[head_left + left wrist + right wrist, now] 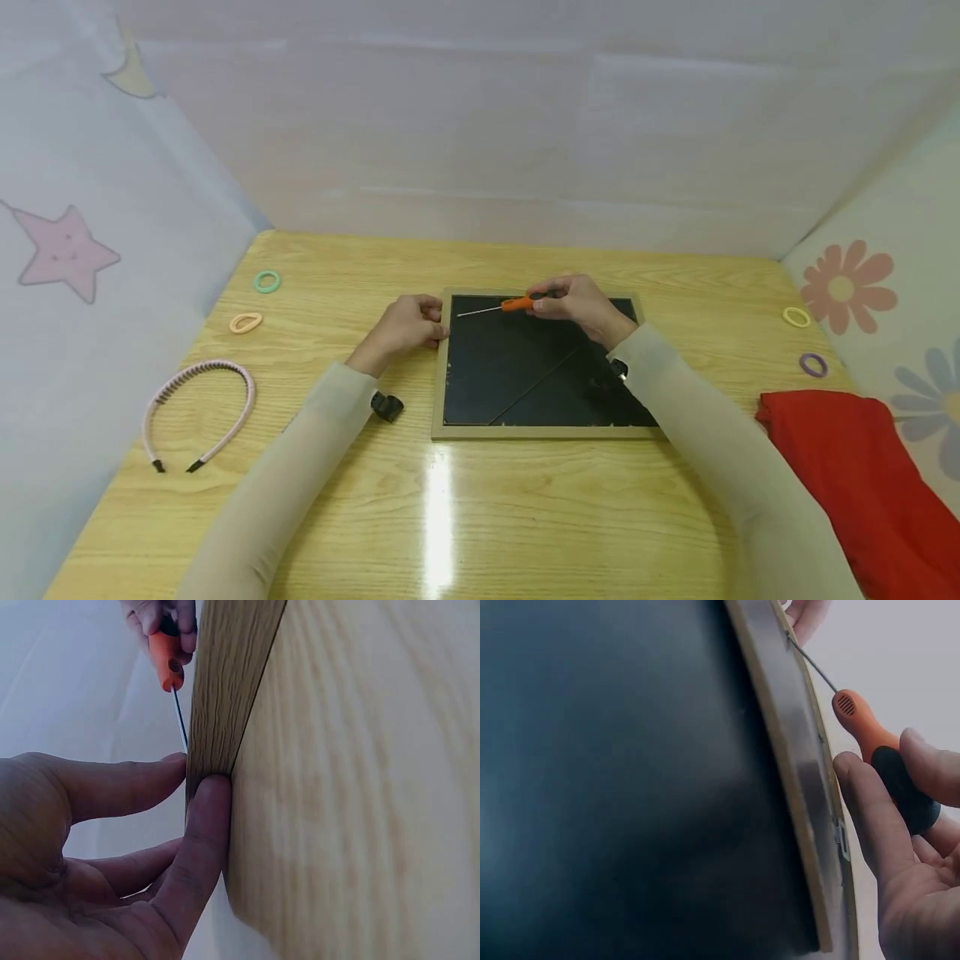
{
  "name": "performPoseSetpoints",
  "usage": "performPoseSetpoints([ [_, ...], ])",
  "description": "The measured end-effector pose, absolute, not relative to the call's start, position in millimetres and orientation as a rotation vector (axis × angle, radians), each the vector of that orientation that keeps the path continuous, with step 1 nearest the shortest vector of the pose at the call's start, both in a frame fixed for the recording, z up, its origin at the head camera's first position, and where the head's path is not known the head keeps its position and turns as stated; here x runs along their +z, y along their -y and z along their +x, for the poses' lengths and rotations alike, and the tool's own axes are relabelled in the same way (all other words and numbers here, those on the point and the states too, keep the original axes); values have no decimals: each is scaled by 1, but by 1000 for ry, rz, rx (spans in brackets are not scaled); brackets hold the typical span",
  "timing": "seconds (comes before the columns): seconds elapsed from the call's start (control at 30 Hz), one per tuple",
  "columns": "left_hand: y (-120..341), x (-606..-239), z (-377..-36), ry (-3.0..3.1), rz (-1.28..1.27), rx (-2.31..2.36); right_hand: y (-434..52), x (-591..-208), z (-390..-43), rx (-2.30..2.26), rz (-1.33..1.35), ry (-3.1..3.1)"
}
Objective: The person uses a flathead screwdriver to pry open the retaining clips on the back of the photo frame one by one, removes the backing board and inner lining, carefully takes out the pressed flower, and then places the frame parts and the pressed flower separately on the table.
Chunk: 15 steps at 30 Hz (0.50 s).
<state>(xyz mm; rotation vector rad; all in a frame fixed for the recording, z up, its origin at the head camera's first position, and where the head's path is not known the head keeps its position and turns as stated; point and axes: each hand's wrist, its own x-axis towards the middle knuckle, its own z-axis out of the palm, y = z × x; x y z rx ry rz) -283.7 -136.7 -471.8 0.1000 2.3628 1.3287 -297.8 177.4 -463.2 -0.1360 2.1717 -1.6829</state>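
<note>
A picture frame with a light wood rim lies on the table with its black panel facing up. My right hand holds a screwdriver by its orange and black handle, and the thin metal shaft points left. In the right wrist view, the screwdriver's tip meets the inner edge of the rim near the frame's upper left corner. At the rim's left side, my left hand pinches the wood between thumb and index finger, as the left wrist view shows. A small metal hanger is fixed along the rim.
To the left lie a pink headband, a green ring and an orange ring. On the right are a yellow ring, a purple ring and red cloth. Patterned fabric walls border the wooden table.
</note>
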Motion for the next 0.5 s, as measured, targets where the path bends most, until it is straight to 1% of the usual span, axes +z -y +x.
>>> performPoseSetpoints([
  [0.5,140,-479,-287,-2365,138,1330,-168,-470,-303,-1639,-90,-2153],
])
